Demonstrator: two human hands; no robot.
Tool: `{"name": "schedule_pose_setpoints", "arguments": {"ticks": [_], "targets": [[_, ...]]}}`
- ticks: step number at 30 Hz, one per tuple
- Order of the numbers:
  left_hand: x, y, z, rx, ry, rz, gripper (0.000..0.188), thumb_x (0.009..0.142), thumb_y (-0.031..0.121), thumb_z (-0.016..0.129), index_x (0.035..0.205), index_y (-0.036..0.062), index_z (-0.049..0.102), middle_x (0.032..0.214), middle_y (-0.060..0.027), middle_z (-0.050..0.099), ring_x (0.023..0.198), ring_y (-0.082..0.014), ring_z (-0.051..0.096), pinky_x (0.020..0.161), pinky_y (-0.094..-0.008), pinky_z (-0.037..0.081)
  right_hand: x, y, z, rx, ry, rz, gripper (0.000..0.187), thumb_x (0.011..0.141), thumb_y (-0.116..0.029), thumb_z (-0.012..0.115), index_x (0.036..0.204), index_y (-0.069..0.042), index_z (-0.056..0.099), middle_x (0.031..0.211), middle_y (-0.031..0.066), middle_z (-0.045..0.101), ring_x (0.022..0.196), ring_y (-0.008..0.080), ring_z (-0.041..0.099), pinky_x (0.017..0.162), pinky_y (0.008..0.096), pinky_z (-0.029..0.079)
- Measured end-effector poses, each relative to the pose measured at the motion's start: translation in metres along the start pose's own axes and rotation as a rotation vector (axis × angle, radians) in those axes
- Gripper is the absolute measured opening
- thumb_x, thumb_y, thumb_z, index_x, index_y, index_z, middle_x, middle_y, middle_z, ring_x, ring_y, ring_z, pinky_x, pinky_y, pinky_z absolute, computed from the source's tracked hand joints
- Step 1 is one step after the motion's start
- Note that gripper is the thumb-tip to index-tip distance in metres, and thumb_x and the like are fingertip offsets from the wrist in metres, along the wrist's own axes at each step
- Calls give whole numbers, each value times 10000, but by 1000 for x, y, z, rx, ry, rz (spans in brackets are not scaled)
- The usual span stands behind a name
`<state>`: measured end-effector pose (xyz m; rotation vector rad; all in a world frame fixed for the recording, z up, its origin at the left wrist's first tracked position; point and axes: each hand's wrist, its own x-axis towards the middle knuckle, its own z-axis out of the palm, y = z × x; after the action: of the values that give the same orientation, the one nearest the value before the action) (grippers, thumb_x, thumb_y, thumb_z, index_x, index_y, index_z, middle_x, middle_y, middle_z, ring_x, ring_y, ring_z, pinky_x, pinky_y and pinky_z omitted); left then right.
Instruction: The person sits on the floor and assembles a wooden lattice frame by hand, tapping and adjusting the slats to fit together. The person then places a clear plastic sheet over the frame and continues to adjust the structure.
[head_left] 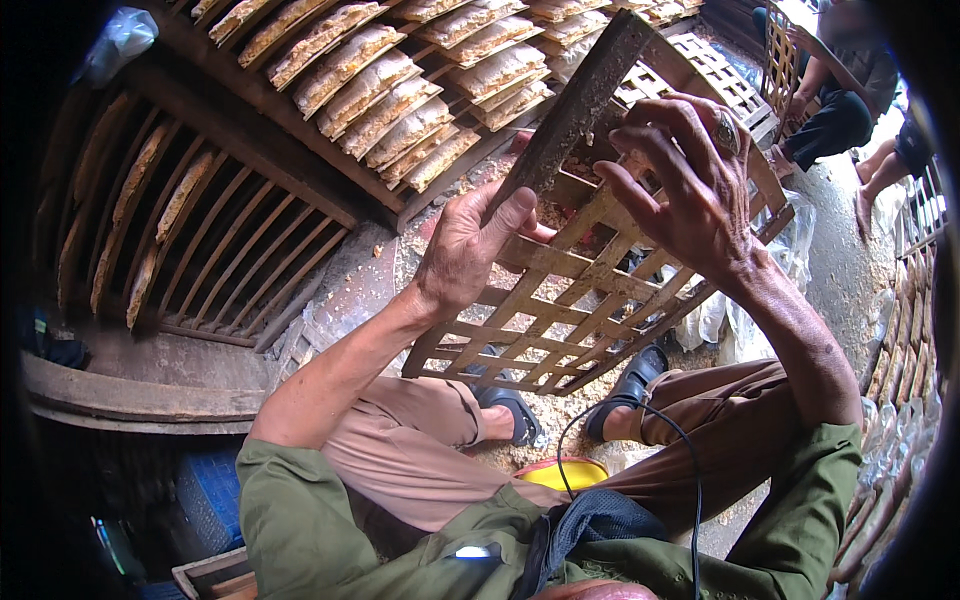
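A tilted wooden lattice tray (575, 115), woven of flat crossing slats within a dark frame, is held up above my knees. My left hand (465, 245) is closed round the thick bar at its left side, thumb on the near face. Crumbs cling to that bar. Over the tray's right part is my right hand (690, 185), palm toward the slats, its bent fingers spread apart. Whether its fingertips touch the wood I cannot tell. Scattered crumbs and my sandalled feet show below, through and beyond the lattice.
Racks of pale-topped, crumbly brown slabs (400, 105) stand ahead. A slatted rack (200, 210) is at left. A yellow basin (565, 472) sits between my feet, and a black cable (697, 480) crosses my lap. Another person (850, 90) sits at upper right, holding another lattice tray (782, 55).
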<state>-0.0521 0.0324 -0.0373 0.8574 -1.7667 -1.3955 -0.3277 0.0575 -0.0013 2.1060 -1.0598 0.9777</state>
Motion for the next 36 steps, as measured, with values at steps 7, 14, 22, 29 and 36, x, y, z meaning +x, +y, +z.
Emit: {"name": "schedule_pose_setpoints", "arguments": {"ticks": [7, 14, 22, 29, 36], "targets": [[-4, 13, 17, 52, -27, -12, 478, 1115, 528, 565, 1084, 64, 676, 956, -96, 778, 827, -102, 727, 701, -272, 581, 12, 0, -3, -21, 33, -25, 302, 880, -290, 854, 1091, -122, 717, 1088, 82, 682, 1037, 301, 706, 840, 462, 562], [-3, 9, 9, -45, -5, -29, 470, 1131, 505, 543, 1050, 59, 665, 959, -102, 777, 822, -100, 712, 728, -277, 584, 0, -8, 9, 71, 79, -162, 449, 841, -231, 880, 1277, -186, 778, 1086, 20, 751, 1090, 237, 696, 1125, 524, 379], [-1, 19, -6, -121, 61, -4, 477, 1142, 508, 514, 1016, 67, 645, 926, -60, 712, 908, -146, 765, 739, -296, 639, 0, -25, 6, 70, -168, -172, 545, 915, -415, 796, 1426, -256, 696, 1450, 39, 617, 1387, 260, 557, 1215, 587, 303], [-2, 22, -4, -78, 66, 3, 476, 1149, 504, 489, 1061, 59, 634, 928, -67, 706, 922, -157, 770, 666, -289, 649, 2, -29, 12, 20, -144, -194, 619, 943, -502, 761, 1499, -258, 636, 1313, 40, 631, 1329, 246, 567, 1121, 609, 378], [-2, 17, -11, -3, 59, 56, 503, 1148, 518, 488, 1031, 52, 637, 928, -78, 700, 942, -157, 767, 712, -299, 637, -4, -30, 13, -3, -251, -160, 714, 902, -497, 802, 1530, -222, 605, 1545, 60, 567, 1419, 268, 541, 1237, 592, 283]]}}
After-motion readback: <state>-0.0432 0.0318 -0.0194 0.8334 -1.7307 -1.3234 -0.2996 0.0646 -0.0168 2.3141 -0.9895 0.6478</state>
